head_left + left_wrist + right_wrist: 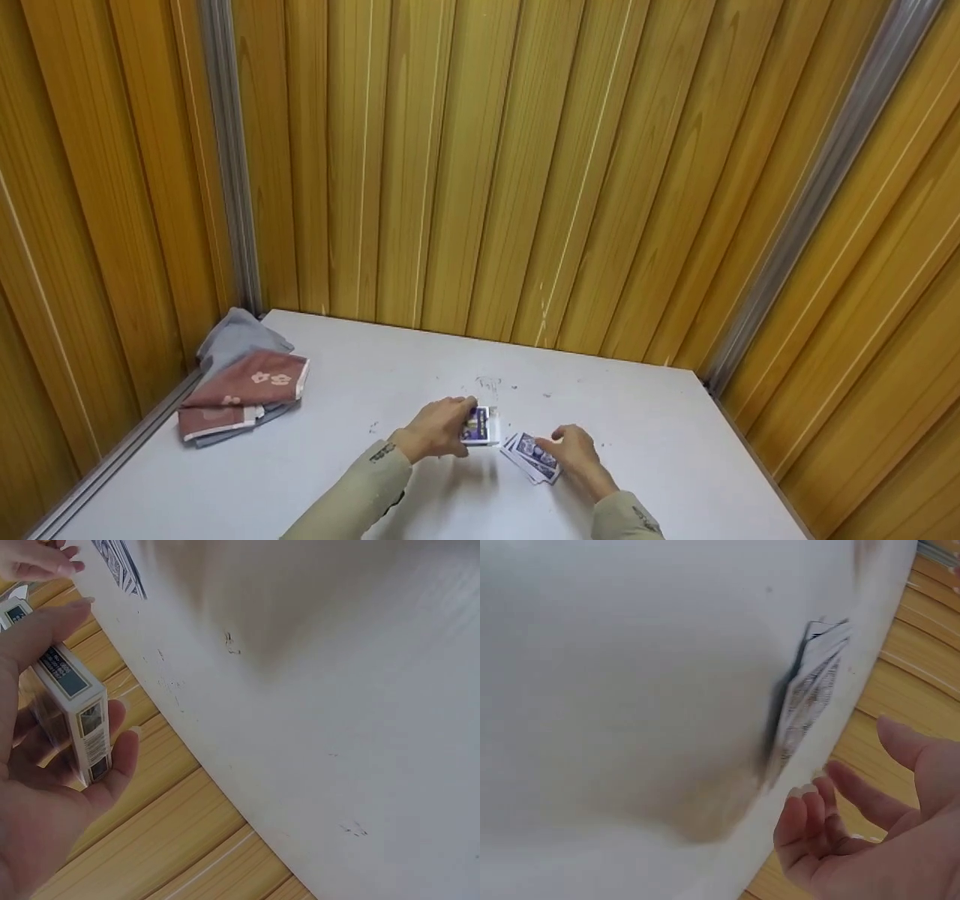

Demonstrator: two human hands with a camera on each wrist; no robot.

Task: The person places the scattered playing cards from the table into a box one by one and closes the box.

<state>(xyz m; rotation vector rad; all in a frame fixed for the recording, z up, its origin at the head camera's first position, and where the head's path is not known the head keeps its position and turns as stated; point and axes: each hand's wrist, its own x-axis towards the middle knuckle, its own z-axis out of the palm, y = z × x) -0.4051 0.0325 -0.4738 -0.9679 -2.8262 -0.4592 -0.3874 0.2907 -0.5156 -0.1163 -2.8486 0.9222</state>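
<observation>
My left hand [437,429] grips a playing card box [475,427], held above the table. Its thumb lies along one side and the fingers curl round the other, as the left wrist view shows. A pale, partly see-through end of the box [91,736] points toward the right. Beside it, a loosely fanned pile of blue-backed playing cards [534,457] lies on the table. My right hand [579,456] hovers just right of these cards [808,701]. Its fingers are bent loosely with nothing between them, and a gap separates them from the pile in the right wrist view.
A reddish cloth with pale flowers [259,382] lies over a grey cloth [238,337] at the table's left edge. Wood-patterned panels [480,172] enclose the white table [360,360] at the back and sides. Small dark marks speckle the tabletop.
</observation>
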